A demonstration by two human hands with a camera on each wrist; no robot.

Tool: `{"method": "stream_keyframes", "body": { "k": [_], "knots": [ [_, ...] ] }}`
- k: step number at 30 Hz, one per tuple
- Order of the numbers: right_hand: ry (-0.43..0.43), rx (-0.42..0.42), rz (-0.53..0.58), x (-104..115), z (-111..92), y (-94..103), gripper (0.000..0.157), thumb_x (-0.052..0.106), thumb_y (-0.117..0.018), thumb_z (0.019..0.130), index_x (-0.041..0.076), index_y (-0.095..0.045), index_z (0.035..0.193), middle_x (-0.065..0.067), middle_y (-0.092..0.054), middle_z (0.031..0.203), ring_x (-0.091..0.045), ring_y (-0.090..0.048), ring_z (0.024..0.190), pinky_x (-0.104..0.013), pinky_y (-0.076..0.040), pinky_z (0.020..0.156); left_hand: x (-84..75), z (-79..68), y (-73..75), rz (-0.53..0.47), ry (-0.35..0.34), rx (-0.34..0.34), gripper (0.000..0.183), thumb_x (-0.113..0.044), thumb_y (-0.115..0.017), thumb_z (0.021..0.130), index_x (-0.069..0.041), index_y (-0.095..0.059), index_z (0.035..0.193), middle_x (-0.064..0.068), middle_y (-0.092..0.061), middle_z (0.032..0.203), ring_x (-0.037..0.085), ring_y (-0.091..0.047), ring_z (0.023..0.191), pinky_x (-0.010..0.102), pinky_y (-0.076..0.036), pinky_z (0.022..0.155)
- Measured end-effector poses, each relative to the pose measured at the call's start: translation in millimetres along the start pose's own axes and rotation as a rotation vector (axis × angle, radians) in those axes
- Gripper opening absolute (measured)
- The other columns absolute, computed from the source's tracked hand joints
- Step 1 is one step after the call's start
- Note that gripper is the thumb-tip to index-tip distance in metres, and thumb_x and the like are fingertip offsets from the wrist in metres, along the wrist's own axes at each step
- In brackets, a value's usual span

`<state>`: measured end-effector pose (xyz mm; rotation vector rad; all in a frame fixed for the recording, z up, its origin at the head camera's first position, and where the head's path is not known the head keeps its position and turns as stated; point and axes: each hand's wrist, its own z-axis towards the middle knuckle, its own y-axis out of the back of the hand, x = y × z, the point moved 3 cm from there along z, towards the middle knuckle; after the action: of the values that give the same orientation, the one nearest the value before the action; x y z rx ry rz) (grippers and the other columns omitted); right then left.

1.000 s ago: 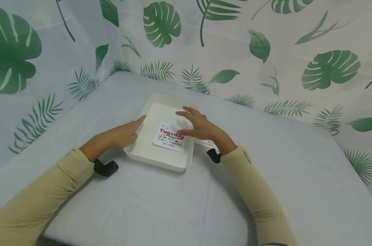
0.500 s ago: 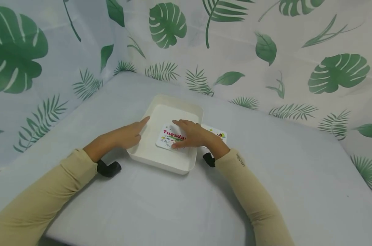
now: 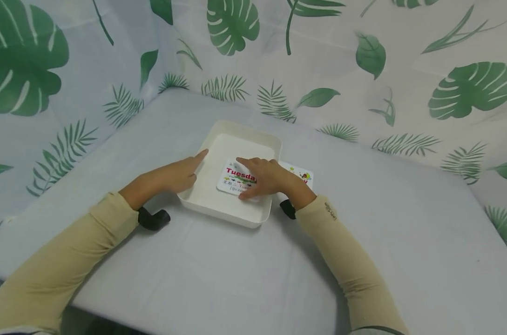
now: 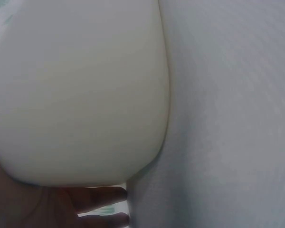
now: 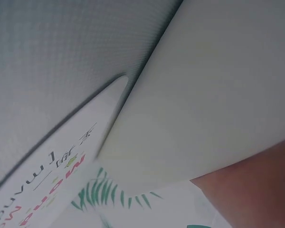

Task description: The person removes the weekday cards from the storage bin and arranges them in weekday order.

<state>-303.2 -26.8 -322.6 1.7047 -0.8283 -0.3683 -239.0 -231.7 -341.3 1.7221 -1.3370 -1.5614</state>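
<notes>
Spanning the "Tuesday" card (image 3: 230, 179) from its far edge to its near one, the right hand (image 3: 267, 177) stands wide, thumb well apart from the fingers; whether it pinches the edges or only rests over them I cannot tell. What matters most is how the card lies: flat in the white tray (image 3: 224, 145), its uncovered end jutting out to the left of the right hand and its other end hidden beneath that hand. As far as it shows, the long axis runs side to side, pointing from under the right palm roughly toward the left hand (image 3: 173, 177), so the thumb and fingers bridge it across the short way. The right hand is clearly the nearer one. Off to the card's left, the left hand appears to hold the tray by its side wall, thumb reaching over the rim and fingers down outside, in a narrow grip. Behind the right wrist, outside the tray, lies the "Monday" card (image 3: 307, 176), partly covered by the hand, one corner just beside the tray's outer wall.
</notes>
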Motion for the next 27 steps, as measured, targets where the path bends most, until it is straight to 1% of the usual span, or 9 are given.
{"method": "stream_keyframes", "body": {
  "k": [2,9,13,19,22,27],
  "knots": [
    [0.006,-0.015,0.002,0.7,0.1,0.1,0.093,0.053,-0.065,0.074,0.022,-0.017,0.147,-0.008,-0.031,0.147,-0.025,-0.029,0.134,-0.049,-0.022,0.109,1.0,-0.4,0.2,-0.003,0.002,-0.005,0.068,-0.006,-0.029,0.089,-0.005,0.008,0.146,0.022,-0.006,0.152,0.034,-0.008,0.14,0.047,-0.011,0.114],
    [0.005,-0.044,0.016,-7.9,-9.2,-0.4,0.087,0.051,-0.063,0.076,0.021,-0.02,0.146,-0.01,-0.031,0.146,-0.028,-0.03,0.133,-0.051,-0.022,0.108,-7.3,4.9,-5.9,0.012,-0.016,0.017,0.067,-0.005,-0.029,0.089,-0.003,0.008,0.146,0.023,-0.007,0.151,0.035,-0.01,0.14,0.048,-0.012,0.114],
    [0.011,-0.12,0.039,-10.8,-15.0,10.7,0.083,0.051,-0.064,0.076,0.024,-0.025,0.145,-0.009,-0.028,0.148,-0.028,-0.029,0.135,-0.052,-0.021,0.109,-9.1,4.0,-4.6,0.002,-0.013,0.016,0.067,-0.005,-0.029,0.09,-0.004,0.009,0.146,0.023,-0.006,0.151,0.036,-0.008,0.14,0.048,-0.01,0.114],
    [0.063,-0.26,0.137,-19.7,-33.6,30.4,0.076,0.043,-0.07,0.074,0.027,-0.036,0.14,-0.009,-0.022,0.15,-0.032,-0.027,0.135,-0.054,-0.016,0.11,-8.7,0.1,-1.9,0.008,-0.023,0.015,0.067,-0.004,-0.028,0.089,-0.003,0.009,0.145,0.025,-0.006,0.15,0.038,-0.008,0.139,0.05,-0.01,0.113],
    [0.09,-0.316,0.124,-28.0,-43.9,34.3,0.076,0.04,-0.071,0.074,0.025,-0.037,0.14,-0.009,-0.023,0.15,-0.029,-0.026,0.136,-0.053,-0.013,0.11,-7.9,-1.9,-1.1,0.011,-0.023,0.013,0.067,-0.005,-0.028,0.089,-0.003,0.009,0.145,0.026,-0.005,0.15,0.038,-0.007,0.139,0.05,-0.01,0.113],
    [0.075,-0.342,0.081,-42.5,-57.2,34.4,0.073,0.038,-0.072,0.074,0.024,-0.039,0.138,-0.01,-0.024,0.15,-0.025,-0.023,0.138,-0.054,-0.006,0.11,-7.3,-4.9,1.7,0.016,-0.01,0.009,0.067,-0.005,-0.028,0.089,-0.003,0.009,0.145,0.026,-0.004,0.15,0.039,-0.006,0.139,0.051,-0.01,0.113]
  ]
}}
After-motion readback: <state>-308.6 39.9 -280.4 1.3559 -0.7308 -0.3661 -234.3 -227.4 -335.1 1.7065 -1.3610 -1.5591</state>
